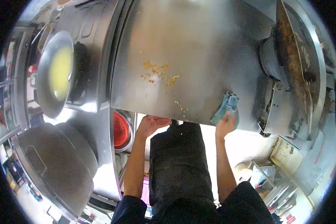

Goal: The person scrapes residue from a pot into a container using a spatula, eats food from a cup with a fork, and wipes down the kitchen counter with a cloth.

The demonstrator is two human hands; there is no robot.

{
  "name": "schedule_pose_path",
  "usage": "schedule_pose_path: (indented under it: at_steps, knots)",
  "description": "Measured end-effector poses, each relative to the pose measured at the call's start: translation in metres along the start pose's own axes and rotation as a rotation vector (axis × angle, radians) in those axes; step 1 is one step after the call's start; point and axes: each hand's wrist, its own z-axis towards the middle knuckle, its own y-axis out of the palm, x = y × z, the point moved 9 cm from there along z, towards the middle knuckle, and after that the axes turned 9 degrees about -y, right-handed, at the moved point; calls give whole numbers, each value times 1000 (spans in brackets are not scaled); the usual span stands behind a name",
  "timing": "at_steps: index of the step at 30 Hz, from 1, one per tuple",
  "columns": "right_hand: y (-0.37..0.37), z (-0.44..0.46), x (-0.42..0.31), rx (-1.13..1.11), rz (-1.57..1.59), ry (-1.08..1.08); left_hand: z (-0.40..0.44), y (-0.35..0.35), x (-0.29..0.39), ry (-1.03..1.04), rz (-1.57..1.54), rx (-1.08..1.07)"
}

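Observation:
A folded blue-green cloth (226, 106) rests on the steel worktop (198, 48) near its front edge, and my right hand (226, 125) is closed around its lower part. My left hand (153, 125) is held just below the front edge, palm up, fingers stretched out toward the right and nothing in them. Yellow-brown food crumbs (155, 70) lie scattered on the middle left of the worktop. A thinner trail of pale scraps (182, 109) runs down to the edge, to the right of my left hand.
On the left stands a wide metal bowl (44, 86) holding something yellow. A large lidded pot (56, 156) sits nearer to me. Under the worktop's left side is a red container (120, 128). At the right are a dark pan (268, 56) and a tall stained panel (293, 48).

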Motion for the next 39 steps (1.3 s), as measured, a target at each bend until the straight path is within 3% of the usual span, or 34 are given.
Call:
schedule_pose_path:
  at_steps: [1,3,11,13,14,15,17,19,20,21,22,24,26,29,32,34,39]
  knots:
    - [-3,-8,-16,136,-220,-140,4,5,1,2,-9,0]
    - [19,-29,-34,146,-75,-54,6,0,-3,24,49,142]
    - [85,-88,-149,-178,265,-151,17,-36,-2,69,-64,77]
    - [92,-101,-164,-269,370,-225,24,-53,-13,-111,-532,-396]
    - [94,-108,-160,-284,405,-198,17,-54,-12,-86,-470,-232]
    - [89,-108,-159,-281,407,-204,12,-42,-8,-83,-466,-236]
    - [90,-104,-148,-467,564,-96,6,-35,5,68,-246,4]
    - [72,-74,-130,-560,447,93,2,-13,12,100,-116,37]
    - [77,-72,-87,-452,460,114,4,-14,7,25,-61,53]
    - [60,-38,-91,-416,451,199,4,-16,3,-50,-5,71]
    - [53,-4,-90,-342,476,110,7,-21,3,-49,-22,79]
    - [59,43,-74,-292,374,140,7,-23,3,-30,17,57]
    - [85,70,-80,-89,207,-285,10,-21,5,-9,52,29]
    - [121,91,-111,-153,189,-327,3,-20,7,18,59,70]
    - [142,87,-158,-325,220,-513,6,-13,17,32,45,44]
    - [151,72,-175,-443,302,-649,8,-11,13,-26,-14,-46]
    - [151,15,-191,-602,355,-777,6,-16,14,9,38,14]
